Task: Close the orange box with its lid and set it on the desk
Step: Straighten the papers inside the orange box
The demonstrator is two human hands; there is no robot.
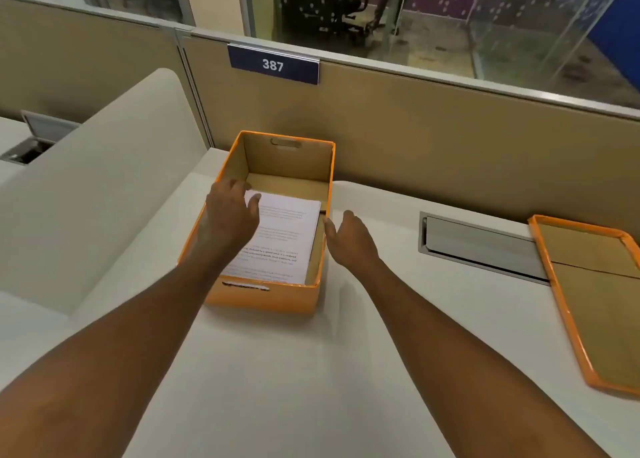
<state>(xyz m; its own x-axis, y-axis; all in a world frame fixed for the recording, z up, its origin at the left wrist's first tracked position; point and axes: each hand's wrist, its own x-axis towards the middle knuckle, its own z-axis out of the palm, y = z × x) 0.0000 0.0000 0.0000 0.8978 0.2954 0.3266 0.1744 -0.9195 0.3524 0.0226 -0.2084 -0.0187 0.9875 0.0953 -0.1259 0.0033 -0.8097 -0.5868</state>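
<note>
Both hands empty, fingers spread: left hand (pixel 232 211) over the open orange box (pixel 266 294) of printed papers (pixel 280 235), right hand (pixel 349 239) beside it; lid (pixel 568 305) upturned on the worktop (pixel 311 371).

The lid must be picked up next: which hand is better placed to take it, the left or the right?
The right hand, probably. It is empty and open beside the orange box, on the side where the lid lies upside down on the desk. The left hand is over the papers, farther away.
</note>
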